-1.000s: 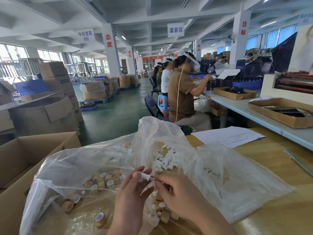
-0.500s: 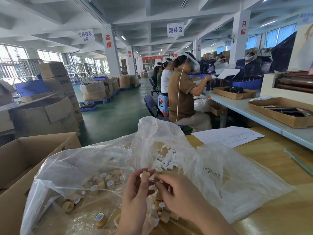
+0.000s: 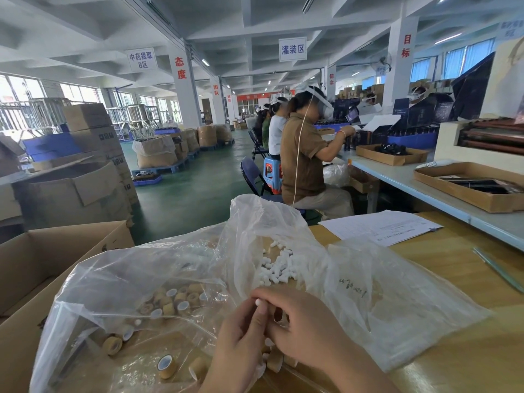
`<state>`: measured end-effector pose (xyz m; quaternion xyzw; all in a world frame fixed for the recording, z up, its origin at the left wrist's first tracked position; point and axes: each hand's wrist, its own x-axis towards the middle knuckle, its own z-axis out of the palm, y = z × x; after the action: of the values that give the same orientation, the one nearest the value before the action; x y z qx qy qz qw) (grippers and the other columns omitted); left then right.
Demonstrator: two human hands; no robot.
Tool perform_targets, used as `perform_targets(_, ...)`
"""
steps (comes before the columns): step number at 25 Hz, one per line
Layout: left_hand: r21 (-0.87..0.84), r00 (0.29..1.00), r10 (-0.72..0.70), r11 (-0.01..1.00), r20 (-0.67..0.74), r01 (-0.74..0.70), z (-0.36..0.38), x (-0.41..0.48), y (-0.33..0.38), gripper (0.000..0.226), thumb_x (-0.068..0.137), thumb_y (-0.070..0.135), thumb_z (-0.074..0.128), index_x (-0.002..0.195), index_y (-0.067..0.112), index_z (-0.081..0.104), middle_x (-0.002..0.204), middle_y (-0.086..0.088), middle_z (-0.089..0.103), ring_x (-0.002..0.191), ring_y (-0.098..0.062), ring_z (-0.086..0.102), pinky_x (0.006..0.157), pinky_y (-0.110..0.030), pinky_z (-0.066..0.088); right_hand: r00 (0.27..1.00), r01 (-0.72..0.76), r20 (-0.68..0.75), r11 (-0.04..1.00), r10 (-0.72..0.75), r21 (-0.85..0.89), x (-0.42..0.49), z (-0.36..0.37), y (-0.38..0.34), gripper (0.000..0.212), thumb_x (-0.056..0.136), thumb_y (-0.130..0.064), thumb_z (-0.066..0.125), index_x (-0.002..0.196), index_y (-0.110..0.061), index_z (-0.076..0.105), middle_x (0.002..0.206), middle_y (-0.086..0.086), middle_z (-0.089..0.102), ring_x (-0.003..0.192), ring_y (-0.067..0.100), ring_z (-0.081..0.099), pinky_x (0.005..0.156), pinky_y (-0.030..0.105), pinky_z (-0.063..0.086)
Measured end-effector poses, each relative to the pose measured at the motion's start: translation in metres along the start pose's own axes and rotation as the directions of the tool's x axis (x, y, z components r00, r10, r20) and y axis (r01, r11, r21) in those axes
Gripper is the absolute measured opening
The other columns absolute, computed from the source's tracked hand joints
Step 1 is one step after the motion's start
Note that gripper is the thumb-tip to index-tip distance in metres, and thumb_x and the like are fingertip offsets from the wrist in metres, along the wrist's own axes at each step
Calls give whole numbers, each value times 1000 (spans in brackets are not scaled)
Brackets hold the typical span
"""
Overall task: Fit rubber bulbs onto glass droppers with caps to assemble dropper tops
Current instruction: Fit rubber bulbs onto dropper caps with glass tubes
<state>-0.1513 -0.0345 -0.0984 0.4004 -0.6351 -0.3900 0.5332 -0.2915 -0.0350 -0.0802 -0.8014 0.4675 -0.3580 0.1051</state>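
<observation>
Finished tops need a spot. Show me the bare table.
Free: the wood table right of the bag, up to the paper and the green stick. Crowded: the bag, with bulbs and caps, fills the middle; the box borders the left.

A small white rubber bulb (image 3: 258,302) shows only its rounded tip, pinched in the fingers of the left hand (image 3: 241,344), just beside a tan cylindrical cap (image 3: 278,312) held in the fingers of the right hand (image 3: 306,330). Beyond them a heap of loose white rubber bulbs (image 3: 279,269) lies inside a clear plastic bag (image 3: 397,307). To the left, more tan caps (image 3: 175,300) with white linings lie jumbled, some on their sides.
</observation>
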Motion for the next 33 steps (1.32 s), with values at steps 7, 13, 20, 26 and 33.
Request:
perform_targets(7, 174, 988, 43, 985, -149, -17, -3, 0, -6, 32, 78, 44, 63, 63, 15, 57, 50, 1, 55, 47, -7, 52, 48, -23, 43, 999, 49, -6, 999, -49, -12, -1, -2, -3, 12, 81, -40, 46, 89, -33, 51, 75, -12, 55, 75, 5, 49, 61, 22, 43)
perform_targets(13, 149, 998, -51, 987, -21, 53, -8, 1, -3, 39, 75, 54, 57, 60, 18, 61, 48, -2, 52, 47, -16, 52, 47, -31, 40, 997, 37, 62, 999, -37, -8, -2, -3, -4, 4, 74, -43, 43, 75, -47, 43, 70, -16, 50, 74, 2, 47, 61, 13, 31)
perform_targets(20, 55, 994, -79, 996, 73, 75, -8, 3, 1, 39, 97, 19, 48, 61, 6, 55, 44, -1, 47, 39, -15, 47, 42, -26, 37, 993, -45, 112, 992, 31, 118, -3, -3, -4, 18, 78, -42, 43, 72, -25, 47, 68, -5, 49, 65, 13, 49, 60, 37, 46)
perform_targets(26, -248, 965, -161, 945, 209, 211, -7, 1, 6, 39, 93, 26, 53, 61, 4, 54, 42, -4, 34, 36, -18, 39, 42, -26, 35, 983, -148, 158, 917, 94, 371, -3, -7, -8, 22, 83, -24, 43, 74, -6, 50, 59, -2, 53, 54, 15, 56, 53, 33, 43)
perform_targets(33, -456, 936, -204, 831, 285, 320, -8, 1, 9, 39, 85, 25, 51, 48, 14, 50, 38, -3, 36, 31, -14, 33, 41, -24, 36, 980, -171, 173, 857, 97, 486, -2, -9, -10, 25, 83, -16, 42, 79, 6, 53, 69, 22, 50, 61, 17, 48, 57, 38, 40)
